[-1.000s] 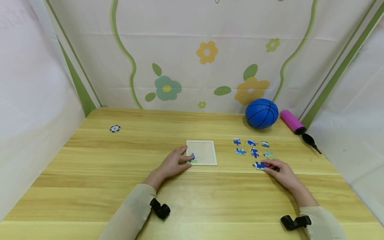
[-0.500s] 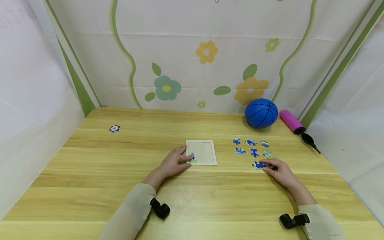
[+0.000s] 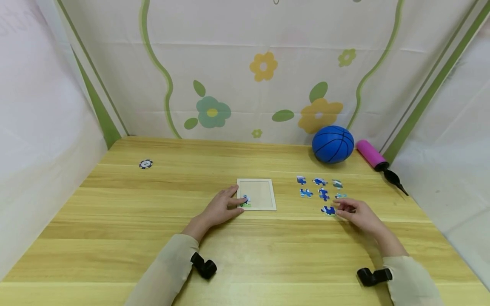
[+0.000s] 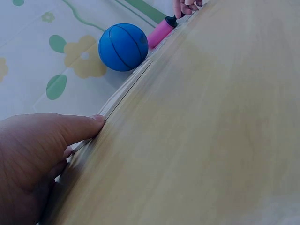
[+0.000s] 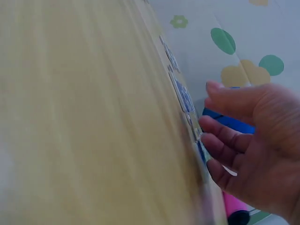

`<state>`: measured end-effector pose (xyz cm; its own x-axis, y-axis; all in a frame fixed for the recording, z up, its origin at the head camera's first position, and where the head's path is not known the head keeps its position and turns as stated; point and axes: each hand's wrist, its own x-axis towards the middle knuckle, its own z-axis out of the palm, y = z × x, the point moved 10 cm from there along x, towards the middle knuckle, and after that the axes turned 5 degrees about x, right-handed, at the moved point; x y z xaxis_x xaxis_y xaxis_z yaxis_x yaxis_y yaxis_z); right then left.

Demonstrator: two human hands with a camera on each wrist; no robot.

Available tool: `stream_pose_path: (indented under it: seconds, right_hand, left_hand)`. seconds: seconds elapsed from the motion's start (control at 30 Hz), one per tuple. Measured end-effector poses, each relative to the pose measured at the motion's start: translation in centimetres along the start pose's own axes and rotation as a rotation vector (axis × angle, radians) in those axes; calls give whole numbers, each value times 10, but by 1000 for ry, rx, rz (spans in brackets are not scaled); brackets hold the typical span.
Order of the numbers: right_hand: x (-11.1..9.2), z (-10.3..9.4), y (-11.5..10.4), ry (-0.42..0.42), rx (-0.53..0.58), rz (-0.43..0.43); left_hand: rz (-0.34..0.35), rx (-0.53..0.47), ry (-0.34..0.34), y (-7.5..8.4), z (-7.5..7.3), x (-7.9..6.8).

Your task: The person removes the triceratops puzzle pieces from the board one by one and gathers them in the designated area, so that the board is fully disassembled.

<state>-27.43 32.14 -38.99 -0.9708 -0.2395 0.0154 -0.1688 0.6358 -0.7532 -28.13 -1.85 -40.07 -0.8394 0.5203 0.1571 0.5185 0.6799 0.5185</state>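
In the head view, my left hand (image 3: 220, 207) rests at the left side of a pale wooden puzzle tray (image 3: 269, 208). Its index finger touches a jigsaw piece (image 3: 246, 201) lying in the tray's lower left corner, and the thumb lies along the bottom edge. My right hand (image 3: 358, 213) hovers low over the table, fingers loosely bent with nothing between them. Just left of its fingertips lies a dark blue jigsaw piece (image 3: 328, 211). In the right wrist view, thumb and fingers (image 5: 218, 126) stand apart, with blue pieces (image 5: 184, 96) beyond.
Several more jigsaw pieces (image 3: 323, 194) lie spread in rows right of the tray. Behind them stand a blue basketball (image 3: 333, 144) and a pink hand pump (image 3: 369, 153) with a black nozzle. A poker chip (image 3: 146, 164) lies far left. Printed fabric walls border the table.
My right hand has let go of the dark blue jigsaw piece and risen slightly, covering part of the piece above it. My left hand has stayed in place on the tray.
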Motion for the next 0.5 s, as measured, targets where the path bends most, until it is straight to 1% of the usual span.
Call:
stream_pose_path:
  seconds: [0.13, 0.3, 0.4, 0.5]
  right_hand:
    - [1, -6, -11, 11, -15, -29]
    - [7, -9, -30, 21, 39, -46]
    - [15, -5, -45, 16, 54, -54]
    - [24, 2, -60, 6, 67, -65]
  left_hand:
    - [0, 5, -5, 0, 2, 0]
    - [-2, -1, -6, -1, 2, -1]
    - [-1, -10, 6, -1, 1, 0]
    - [-6, -8, 9, -2, 1, 0]
